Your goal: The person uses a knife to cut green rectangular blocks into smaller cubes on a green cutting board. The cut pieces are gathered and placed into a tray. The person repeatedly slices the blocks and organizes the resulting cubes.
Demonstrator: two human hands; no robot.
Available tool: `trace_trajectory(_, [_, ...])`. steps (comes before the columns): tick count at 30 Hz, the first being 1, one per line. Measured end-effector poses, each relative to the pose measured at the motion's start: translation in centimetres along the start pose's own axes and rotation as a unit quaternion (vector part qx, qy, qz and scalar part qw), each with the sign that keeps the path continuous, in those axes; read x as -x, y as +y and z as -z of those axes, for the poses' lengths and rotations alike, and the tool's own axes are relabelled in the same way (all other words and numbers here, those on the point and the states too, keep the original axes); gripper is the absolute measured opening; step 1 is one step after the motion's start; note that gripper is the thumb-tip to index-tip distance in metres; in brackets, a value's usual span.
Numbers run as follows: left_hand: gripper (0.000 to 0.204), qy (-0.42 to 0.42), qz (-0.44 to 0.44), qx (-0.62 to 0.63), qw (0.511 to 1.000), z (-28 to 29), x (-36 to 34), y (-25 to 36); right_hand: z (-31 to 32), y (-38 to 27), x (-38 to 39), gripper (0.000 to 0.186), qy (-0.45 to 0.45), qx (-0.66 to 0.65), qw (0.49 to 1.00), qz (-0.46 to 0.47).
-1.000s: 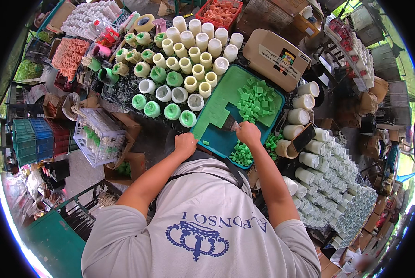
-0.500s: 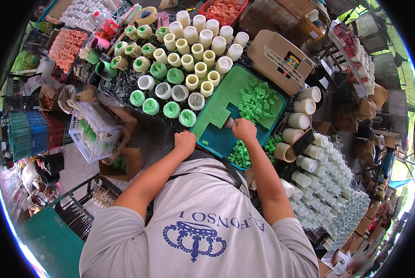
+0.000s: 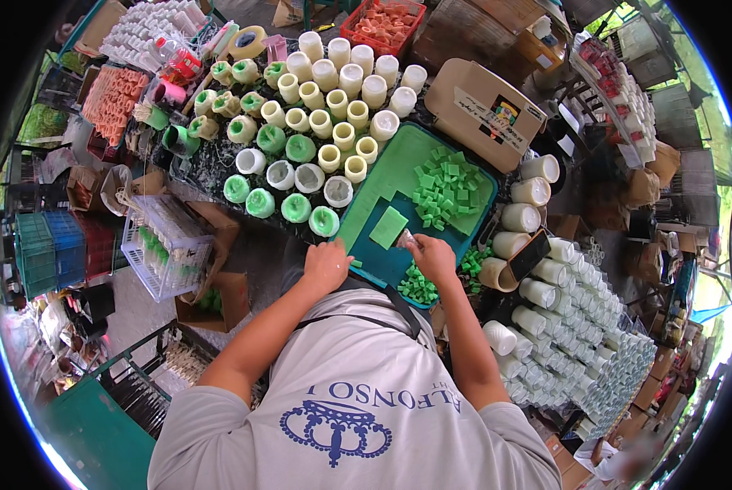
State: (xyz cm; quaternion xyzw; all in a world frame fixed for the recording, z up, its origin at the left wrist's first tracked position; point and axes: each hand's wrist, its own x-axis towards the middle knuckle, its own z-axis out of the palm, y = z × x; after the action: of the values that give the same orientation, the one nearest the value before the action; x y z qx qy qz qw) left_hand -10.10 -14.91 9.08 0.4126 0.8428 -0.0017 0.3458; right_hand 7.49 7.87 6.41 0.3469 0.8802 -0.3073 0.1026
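A blue-green tray (image 3: 484, 214) lies before me with a flat sheet of green wax-like material (image 3: 400, 153) in it. One rectangular green slab (image 3: 389, 228) sits apart from the sheet on the bare tray bottom. My right hand (image 3: 433, 260) is closed over the tray, pinching a small flat scraper-like tool (image 3: 404, 238) mostly hidden by the fingers; its tip is beside the slab's right edge. My left hand (image 3: 327, 263) is closed at the tray's near left corner, gripping the rim. A heap of small green cubes (image 3: 446, 188) fills the tray's far right part.
Rows of cream and white cup-shaped moulds (image 3: 337, 102), some green-filled, stand beyond the tray. A brown carton (image 3: 487, 110) lies behind it. To the right are a phone (image 3: 530, 255) and many white cylinders (image 3: 578, 327). More green cubes (image 3: 419, 286) lie at the near edge. A plastic crate (image 3: 167, 249) stands left.
The rectangular slab has come away from the green sheet and shifted right, leaving a strip of bare tray between them. My right hand moved slightly nearer; my left stays at the corner.
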Motion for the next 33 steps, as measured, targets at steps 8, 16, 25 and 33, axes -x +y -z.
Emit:
trace_trajectory(8, [0.083, 0.272, -0.076, 0.177, 0.943, -3.1, -4.7, 5.9, 2.2, -4.9, 5.2, 0.03, -0.013, -0.079, 0.996, 0.043])
trace_trajectory(16, [0.065, 0.149, -0.066, 0.267, 0.95, -3.8, -6.0, 6.6, 1.0, -4.0, 7.7, 0.035, 0.0, -0.044, 0.999, -0.012])
trace_trajectory(25, [0.06, 0.149, -0.05, 0.299, 0.941, -9.6, -9.4, 4.1, 4.3, -1.9, 9.4, 0.035, -0.037, 0.045, 0.996, -0.066])
trace_trajectory(33, [0.06, 0.169, -0.111, 0.17, 0.964, -8.0, -7.0, 4.8, 4.9, 1.2, 6.2, 0.033, 0.056, 0.038, 0.997, -0.045])
